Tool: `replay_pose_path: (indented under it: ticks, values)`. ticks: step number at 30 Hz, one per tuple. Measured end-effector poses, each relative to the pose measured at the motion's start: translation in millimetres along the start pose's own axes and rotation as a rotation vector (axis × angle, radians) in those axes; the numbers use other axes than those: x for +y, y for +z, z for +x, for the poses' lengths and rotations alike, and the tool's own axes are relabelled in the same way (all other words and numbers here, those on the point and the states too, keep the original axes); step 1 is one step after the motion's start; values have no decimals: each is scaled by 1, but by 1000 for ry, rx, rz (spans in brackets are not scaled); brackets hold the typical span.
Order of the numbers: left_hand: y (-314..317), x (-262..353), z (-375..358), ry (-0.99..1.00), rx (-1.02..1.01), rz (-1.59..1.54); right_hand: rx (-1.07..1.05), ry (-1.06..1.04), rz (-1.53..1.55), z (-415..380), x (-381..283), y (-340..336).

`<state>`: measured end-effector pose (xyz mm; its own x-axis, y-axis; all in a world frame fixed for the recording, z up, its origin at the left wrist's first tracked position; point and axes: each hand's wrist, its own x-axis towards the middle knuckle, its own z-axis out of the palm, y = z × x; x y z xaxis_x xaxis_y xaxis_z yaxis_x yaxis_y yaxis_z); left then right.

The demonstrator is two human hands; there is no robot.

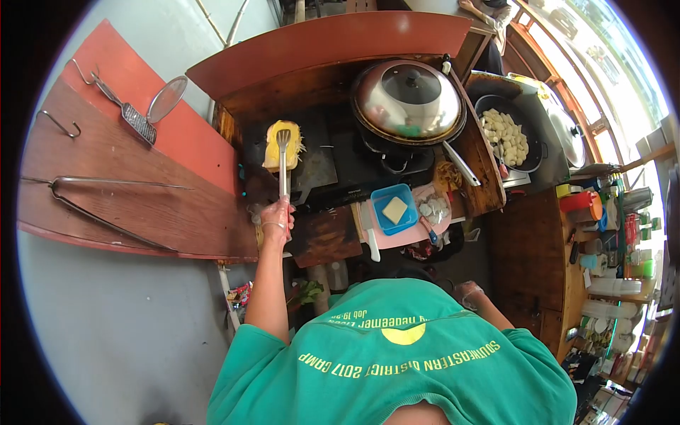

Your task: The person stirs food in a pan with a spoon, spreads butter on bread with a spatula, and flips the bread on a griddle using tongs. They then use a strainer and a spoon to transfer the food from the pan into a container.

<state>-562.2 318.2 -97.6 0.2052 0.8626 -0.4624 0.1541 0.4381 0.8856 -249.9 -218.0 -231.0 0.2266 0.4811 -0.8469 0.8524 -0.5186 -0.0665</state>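
My left hand (278, 219), in what looks like a clear plastic glove, is closed round the handle of a slotted metal turner (284, 159). The turner's head lies over a slice of bread with yellow cheese and shreds (272, 150) on the dark cooking surface (315, 159). Low beside the green shirt is my right hand (469, 293), also in a clear glove; its fingers are small and unclear. A blue container (383, 222) with a pale square slab and a white-handled knife (370, 234) lie on a pink board (386, 243).
A lidded pan (409, 99) stands on a burner right of the bread. Further right, a wok (529, 151) holds pale pieces. Utensils hang on the left wooden panel (142, 205). Crowded shelves (577, 283) are at the right. Part of another person (496, 20) shows at the top.
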Motion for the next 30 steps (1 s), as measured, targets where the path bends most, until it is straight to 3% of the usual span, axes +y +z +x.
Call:
replay_pose_path:
  ticks: [4, 7, 15, 17, 23, 26, 30]
  values:
    - [-7, 16, 10, 158, 116, 166, -7, -16, -106, 4, -2, -10]
    - [-13, 39, -1, 731, 439, 990, 3, -43, -138, 0, -7, -18]
    - [-16, 73, -21, 653, 669, 1514, 16, 44, -27, 9, 8, -2]
    - [-16, 78, -26, 800, 732, 1699, -24, 24, -5, 15, 23, 4]
    - [-7, 86, -25, 946, 707, 1877, -24, -9, -29, 2, 32, -26]
    - [8, 102, -46, 858, 686, 1905, 1, 28, 109, 25, 50, -22]
    - [11, 104, -66, 797, 662, 1996, 26, -181, -273, 65, 71, -23]
